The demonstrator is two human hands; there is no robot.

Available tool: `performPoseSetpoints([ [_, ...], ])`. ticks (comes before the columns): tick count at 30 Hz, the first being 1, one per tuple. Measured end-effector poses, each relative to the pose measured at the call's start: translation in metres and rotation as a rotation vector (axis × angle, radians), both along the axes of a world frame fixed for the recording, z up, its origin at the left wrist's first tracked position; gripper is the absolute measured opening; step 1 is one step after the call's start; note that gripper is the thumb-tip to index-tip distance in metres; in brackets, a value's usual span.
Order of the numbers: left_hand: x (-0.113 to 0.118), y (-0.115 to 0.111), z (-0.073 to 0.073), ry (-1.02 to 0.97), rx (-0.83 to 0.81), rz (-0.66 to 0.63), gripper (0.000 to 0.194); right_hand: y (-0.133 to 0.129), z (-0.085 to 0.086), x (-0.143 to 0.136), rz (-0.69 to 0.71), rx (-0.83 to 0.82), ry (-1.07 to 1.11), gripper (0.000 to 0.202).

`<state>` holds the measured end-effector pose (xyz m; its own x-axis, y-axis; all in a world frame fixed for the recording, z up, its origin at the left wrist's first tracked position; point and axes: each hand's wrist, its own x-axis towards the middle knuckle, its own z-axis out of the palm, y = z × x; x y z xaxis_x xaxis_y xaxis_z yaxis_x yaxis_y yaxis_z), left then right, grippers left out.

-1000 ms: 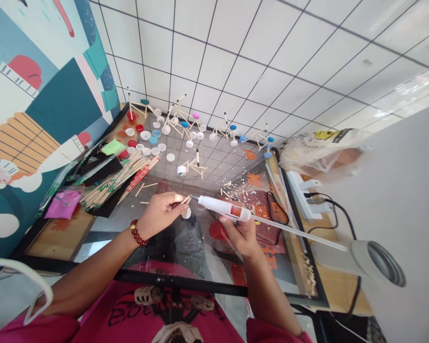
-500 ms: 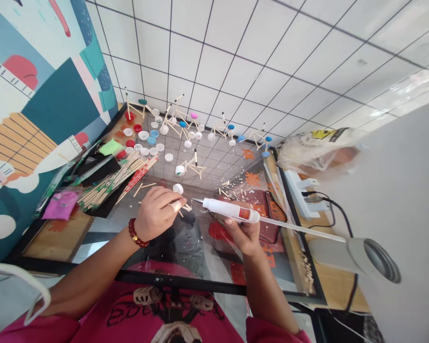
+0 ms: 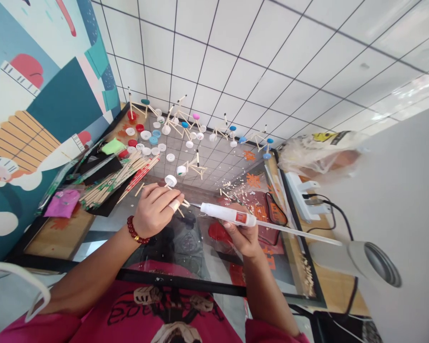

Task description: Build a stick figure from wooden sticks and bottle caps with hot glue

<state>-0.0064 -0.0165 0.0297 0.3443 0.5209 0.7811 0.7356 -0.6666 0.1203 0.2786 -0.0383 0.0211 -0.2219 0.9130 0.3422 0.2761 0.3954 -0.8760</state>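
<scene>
My left hand is closed around a small assembly of thin wooden sticks, with a white bottle cap showing just above the fingers. The fingers partly hide how sticks and cap join. In my right hand is a white hot glue gun, a long glue stick coming out of its back. Its metal nozzle points left and is at the stick ends; whether it touches them I cannot tell. Just beyond stands a stick figure with a white cap and a black tip.
Similar stick-and-cap figures line the table's back edge. Loose caps lie at the back left, beside a bundle of wooden sticks and a pink packet. Wood bits are scattered right of centre. A white power strip with cables is at right.
The sticks in my left hand have tilted, and the white cap has shifted left and up. The glue gun has moved slightly left and down, bringing its nozzle to the sticks.
</scene>
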Motion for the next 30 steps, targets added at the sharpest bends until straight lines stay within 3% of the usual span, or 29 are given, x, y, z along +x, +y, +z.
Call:
performPoseSetpoints([
  [6,0.000,0.000,-0.002,-0.027,0.006,-0.014,0.024,0.002,0.008,-0.001,0.022,0.097,-0.075,0.011],
  [17,0.005,0.002,0.010,0.017,0.136,0.019,0.023,0.006,0.015,-0.006,0.083,0.239,-0.113,0.013],
  [30,0.005,0.001,0.007,-0.014,0.108,0.016,0.024,0.008,0.002,0.000,0.039,0.124,-0.006,0.015],
])
